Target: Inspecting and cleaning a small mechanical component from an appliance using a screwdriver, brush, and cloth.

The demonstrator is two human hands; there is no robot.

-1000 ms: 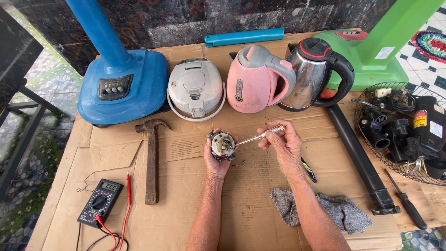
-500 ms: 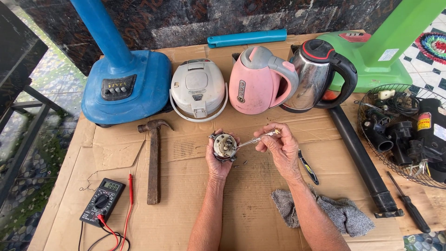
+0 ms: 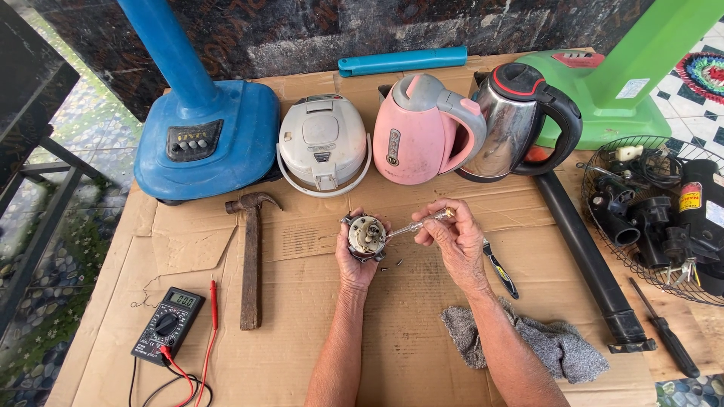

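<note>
My left hand [image 3: 354, 264] holds a small round motor part [image 3: 366, 235] up off the cardboard sheet [image 3: 302, 339], its open metal face toward me. My right hand [image 3: 452, 240] grips a slim screwdriver [image 3: 416, 224] by its handle; the tip touches the right side of the motor part. A few small dark screws [image 3: 392, 264] lie on the cardboard just below the part.
A hammer [image 3: 249, 256] and a multimeter [image 3: 168, 324] with red and black leads lie left. Behind stand a blue fan base [image 3: 207, 136], white rice cooker [image 3: 323, 143], pink kettle [image 3: 422, 130], steel kettle [image 3: 520, 120] and green fan base [image 3: 603, 98]. Grey rag [image 3: 550, 347], black pole [image 3: 588, 256], fan grille with parts [image 3: 664, 211], pliers [image 3: 499, 267].
The camera view shifted slightly. Both hands stay on the motor part and screwdriver, the screwdriver's tip still at the part.
</note>
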